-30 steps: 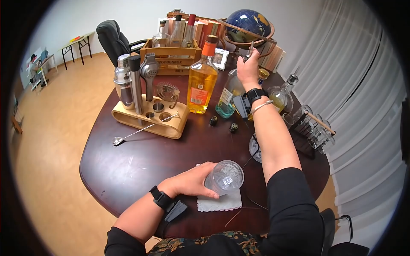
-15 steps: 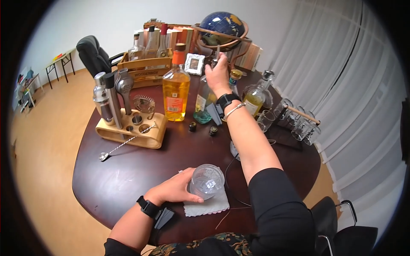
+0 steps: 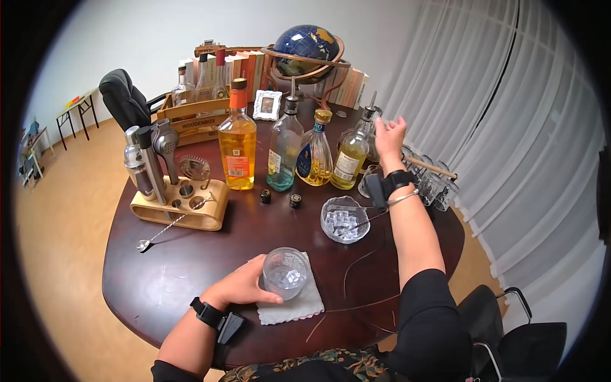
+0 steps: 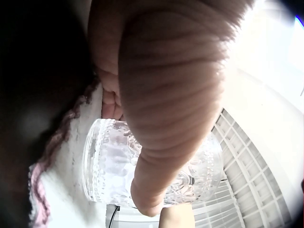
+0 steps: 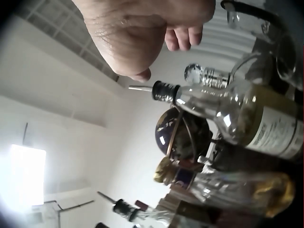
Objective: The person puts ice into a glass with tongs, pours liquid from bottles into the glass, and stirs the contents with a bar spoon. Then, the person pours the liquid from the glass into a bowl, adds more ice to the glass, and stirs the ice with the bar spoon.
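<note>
White below, perhaps against drips: holding the tumbler (image 3: 284, 274) on a cloth (image 3: 300, 307) at lower centre, with left grip (image 3: 239, 284) curled round it, likely for steadiness. Poised right of centre, with right grip (image 3: 389, 141) loosely spread beside a spouted bottle (image 3: 351, 160).

"WOODENBOX" is printed on the wooden crate (image 3: 202, 123) near the far left edge of the table (image 3: 162, 277), with "NO" beneath it. The gold-capped bottle (image 3: 315, 156), towards the far edge, seems to read "XO". Lettering on the pale-yellow bottle (image 3: 347, 165) and orange-necked bottle (image 3: 237, 149) is too small to make out.
</note>
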